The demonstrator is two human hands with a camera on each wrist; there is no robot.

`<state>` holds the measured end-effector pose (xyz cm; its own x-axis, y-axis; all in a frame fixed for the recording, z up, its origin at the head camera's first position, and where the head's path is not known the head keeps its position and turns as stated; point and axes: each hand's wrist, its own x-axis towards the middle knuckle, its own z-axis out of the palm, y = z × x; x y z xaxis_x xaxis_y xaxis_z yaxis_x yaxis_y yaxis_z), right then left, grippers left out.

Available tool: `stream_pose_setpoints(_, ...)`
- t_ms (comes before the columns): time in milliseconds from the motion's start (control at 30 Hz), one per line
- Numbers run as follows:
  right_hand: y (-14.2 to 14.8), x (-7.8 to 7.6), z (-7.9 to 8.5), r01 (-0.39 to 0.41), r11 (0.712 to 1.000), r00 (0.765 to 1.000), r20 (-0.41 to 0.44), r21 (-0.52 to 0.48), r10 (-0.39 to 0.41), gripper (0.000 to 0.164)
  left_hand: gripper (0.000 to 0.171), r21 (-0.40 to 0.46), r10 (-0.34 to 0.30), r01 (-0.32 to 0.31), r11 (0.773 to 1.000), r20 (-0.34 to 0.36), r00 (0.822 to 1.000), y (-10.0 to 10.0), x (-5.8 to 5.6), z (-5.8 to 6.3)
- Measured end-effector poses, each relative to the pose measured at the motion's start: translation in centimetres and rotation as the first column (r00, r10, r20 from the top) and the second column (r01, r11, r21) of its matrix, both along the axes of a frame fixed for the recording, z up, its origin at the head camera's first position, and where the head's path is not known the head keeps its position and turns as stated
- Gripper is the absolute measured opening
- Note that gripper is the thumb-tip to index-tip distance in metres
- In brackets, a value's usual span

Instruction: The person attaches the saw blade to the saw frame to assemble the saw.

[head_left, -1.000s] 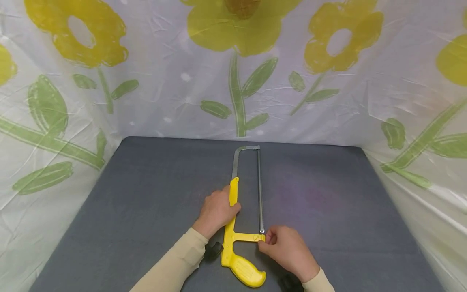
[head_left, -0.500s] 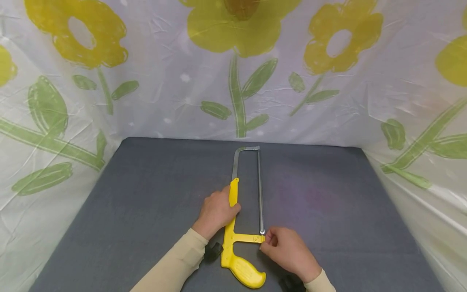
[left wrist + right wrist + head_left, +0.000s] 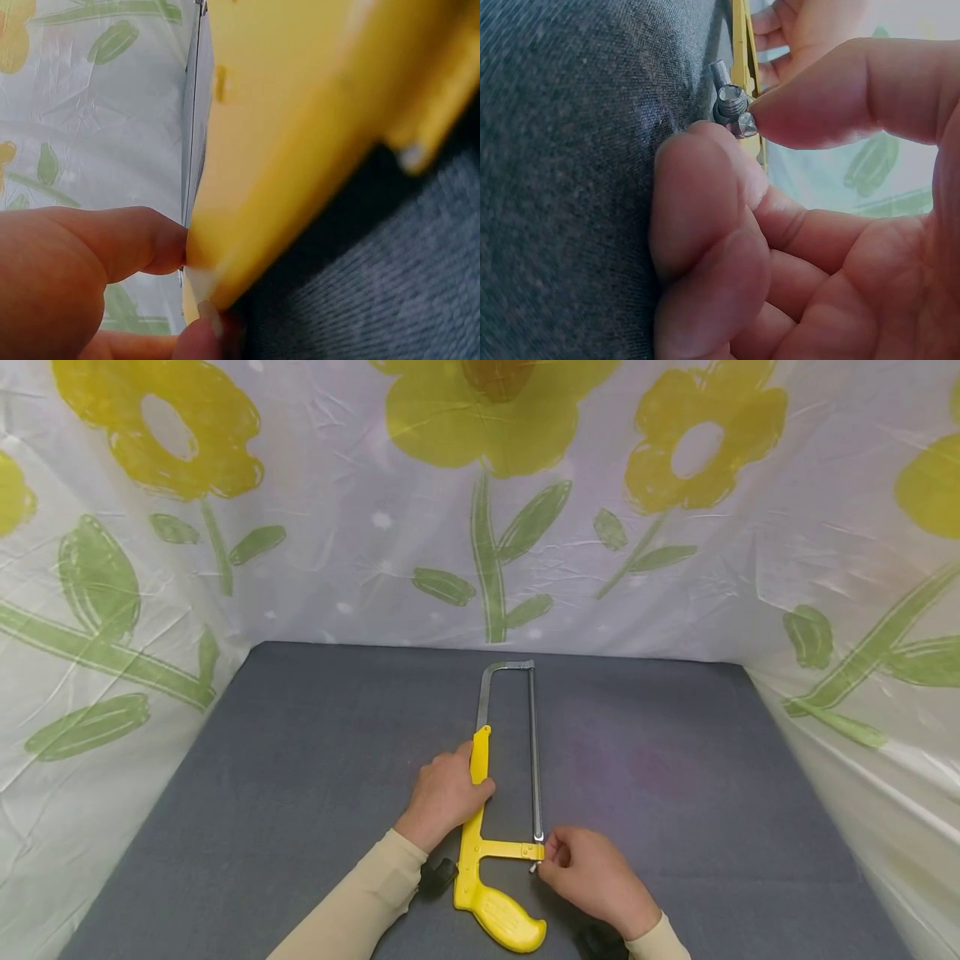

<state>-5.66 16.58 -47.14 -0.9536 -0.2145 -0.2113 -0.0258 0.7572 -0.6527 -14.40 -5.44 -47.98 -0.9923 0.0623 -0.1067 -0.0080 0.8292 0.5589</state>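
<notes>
Gripping the hacksaw [image 3: 471, 839] by its yellow frame [image 3: 481, 758], the left hand [image 3: 444, 795] steadies the tool on the worktop [image 3: 337, 710]. The tool lies about midway between the left and right edges, nose near the far edge, handle [image 3: 508, 918] toward the near side, blade [image 3: 536, 752] facing the right edge. Whether the frame rests fully flat cannot be told.

The right hand [image 3: 598, 875], apart from the left, pinches a small metal wing nut [image 3: 733, 105] between thumb and index finger; one wing stands free of the fingers.

Change noted: one second ago the right thumb overlapped the end of the crossbar [image 3: 510, 849]; it now sits just to the right — and the metal end shows below the bar. Hacksaw and left hand hold the same position. This suggests a partial turn of the nut — probably an adjustment of blade tension. Direction of rotation, tightening or loosening, cannot be determined.
</notes>
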Motion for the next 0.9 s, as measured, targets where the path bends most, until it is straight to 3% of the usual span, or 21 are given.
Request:
stream_pose_setpoints(533, 0.43, -0.1, -0.15, -0.069, 0.997, 0.998, -0.005, -0.019, 0.069, 0.014, 0.066, 0.015, -0.004, 0.004, 1.0, 0.008, 1.0, -0.02, -0.03, 0.03)
stream_pose_setpoints(900, 0.43, -0.19, -0.2, -0.055, 0.998, 0.998, -0.015, -0.011, 0.055, 0.015, 0.071, 0.01, 0.003, -0.003, 1.0, 0.016, 1.0, 0.02, -0.06, 0.06)
